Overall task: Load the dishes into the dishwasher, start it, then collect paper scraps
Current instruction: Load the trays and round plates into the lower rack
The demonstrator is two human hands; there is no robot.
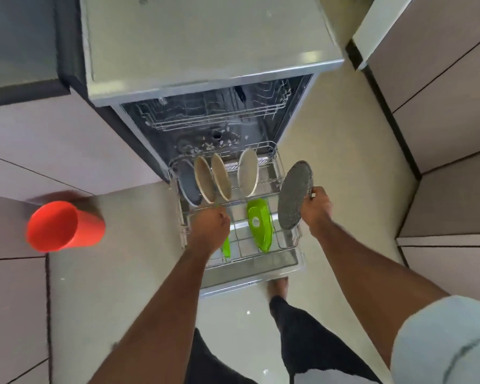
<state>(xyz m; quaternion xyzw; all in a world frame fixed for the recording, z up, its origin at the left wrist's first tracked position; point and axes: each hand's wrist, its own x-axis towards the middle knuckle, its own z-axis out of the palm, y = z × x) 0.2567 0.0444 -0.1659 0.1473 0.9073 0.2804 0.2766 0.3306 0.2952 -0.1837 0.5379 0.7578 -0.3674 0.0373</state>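
The right hand [315, 210] is gripping a speckled grey round plate [294, 195] on edge at the wire lower rack's [286, 246] right side, ready to slot upright; the left hand [209, 227], fingers curled, is steadying the rack's left front.

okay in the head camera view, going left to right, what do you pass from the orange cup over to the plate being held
Orange cup → dark plate → two beige plates → white plate → green lid → speckled grey plate, gripped by the right hand.
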